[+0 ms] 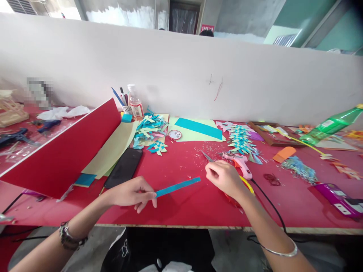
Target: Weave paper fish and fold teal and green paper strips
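My left hand point(133, 194) pinches the near end of a long blue paper strip point(178, 186) just above the red table point(184, 207); the strip points right and slightly away. My right hand point(224, 177) is closed around scissors point(208, 157), whose grey blades stick out to the upper left; red and yellow handle parts show under the hand. The strip's far end lies just left of my right hand, with a small gap between them.
A pink glue gun point(241, 164) with a black cord lies right of my right hand. Woven blue-and-green paper pieces point(241, 141), paper sheets point(195, 130), a black phone point(124, 166), a red board point(65, 151), a small bottle point(135, 104) and a green bottle point(331, 124) stand farther back.
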`<state>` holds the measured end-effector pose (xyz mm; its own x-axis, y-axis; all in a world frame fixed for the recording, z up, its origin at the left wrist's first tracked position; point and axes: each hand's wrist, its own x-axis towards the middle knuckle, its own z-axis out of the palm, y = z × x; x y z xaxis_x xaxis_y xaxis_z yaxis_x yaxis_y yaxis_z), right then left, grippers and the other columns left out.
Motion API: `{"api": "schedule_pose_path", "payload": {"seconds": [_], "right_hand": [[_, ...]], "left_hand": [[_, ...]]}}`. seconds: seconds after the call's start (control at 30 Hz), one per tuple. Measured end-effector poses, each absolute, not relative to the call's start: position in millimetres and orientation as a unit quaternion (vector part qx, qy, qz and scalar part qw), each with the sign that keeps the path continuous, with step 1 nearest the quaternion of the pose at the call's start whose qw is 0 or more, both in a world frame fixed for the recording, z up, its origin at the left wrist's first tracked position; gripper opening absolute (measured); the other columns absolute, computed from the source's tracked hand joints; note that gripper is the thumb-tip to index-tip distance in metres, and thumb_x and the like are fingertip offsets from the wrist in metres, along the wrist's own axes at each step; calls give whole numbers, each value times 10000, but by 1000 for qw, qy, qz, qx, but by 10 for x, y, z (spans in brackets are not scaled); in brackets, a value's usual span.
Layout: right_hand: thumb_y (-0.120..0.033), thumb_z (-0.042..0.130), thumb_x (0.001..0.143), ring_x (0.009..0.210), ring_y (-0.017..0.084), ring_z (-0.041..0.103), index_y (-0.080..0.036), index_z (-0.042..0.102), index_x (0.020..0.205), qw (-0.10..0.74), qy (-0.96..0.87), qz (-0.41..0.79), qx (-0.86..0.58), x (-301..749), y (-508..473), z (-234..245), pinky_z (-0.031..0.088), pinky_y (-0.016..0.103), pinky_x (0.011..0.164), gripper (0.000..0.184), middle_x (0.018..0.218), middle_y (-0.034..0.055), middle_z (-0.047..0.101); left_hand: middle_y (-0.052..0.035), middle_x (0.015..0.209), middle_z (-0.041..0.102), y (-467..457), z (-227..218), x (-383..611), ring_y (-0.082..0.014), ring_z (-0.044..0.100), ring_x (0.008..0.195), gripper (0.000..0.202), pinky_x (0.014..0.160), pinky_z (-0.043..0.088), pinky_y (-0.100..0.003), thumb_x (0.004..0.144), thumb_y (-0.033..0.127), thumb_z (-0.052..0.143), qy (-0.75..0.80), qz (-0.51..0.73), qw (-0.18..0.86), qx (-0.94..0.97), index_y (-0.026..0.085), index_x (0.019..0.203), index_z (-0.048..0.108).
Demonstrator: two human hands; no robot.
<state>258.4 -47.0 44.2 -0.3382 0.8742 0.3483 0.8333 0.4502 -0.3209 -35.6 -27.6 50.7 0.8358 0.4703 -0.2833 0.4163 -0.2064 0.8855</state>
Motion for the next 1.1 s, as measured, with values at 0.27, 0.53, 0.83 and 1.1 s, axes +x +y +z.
{"api": "schedule_pose_path", "payload": {"seconds": [0.27, 0.53, 0.83, 1.1], "right_hand": [[-269, 405, 852, 683, 119, 536, -186, 572, 771, 158, -910, 136, -358, 1956, -612, 452, 355, 276, 775, 203, 693, 11, 603], [-272, 423, 831, 551, 91, 517, -168, 582, 717, 168, -871, 258, -383, 1879, -603, 428, 310, 193, 528, 222, 637, 6, 610], [-256, 395, 816, 441, 58, 449, -160, 479, 592, 185, -794, 419, -400, 2168, -575, 507, 332, 163, 475, 258, 482, -46, 476], [-293, 402, 823, 460, 71, 452, -167, 496, 636, 153, -774, 366, -493, 2717, -609, 613, 334, 182, 492, 244, 511, -38, 493]], "left_hand": [[-19, 523, 606, -343, 620, -155, -87, 526, 461, 354, 502, 373, -169, 850, 315, 353, 274, 26, 410, 870, 148, 761, 651], [16, 474, 521, -471, 517, 30, -110, 438, 439, 166, 522, 299, -241, 769, 155, 399, 290, 85, -30, 953, 174, 646, 509], [46, 439, 446, -352, 305, -299, -87, 350, 397, 229, 545, 306, -245, 770, 92, 361, 226, 145, -165, 949, 174, 580, 458], [34, 409, 427, -242, 313, -923, -115, 420, 451, 249, 541, 313, -245, 807, 169, 380, 320, 94, -198, 922, 186, 588, 496]]}}
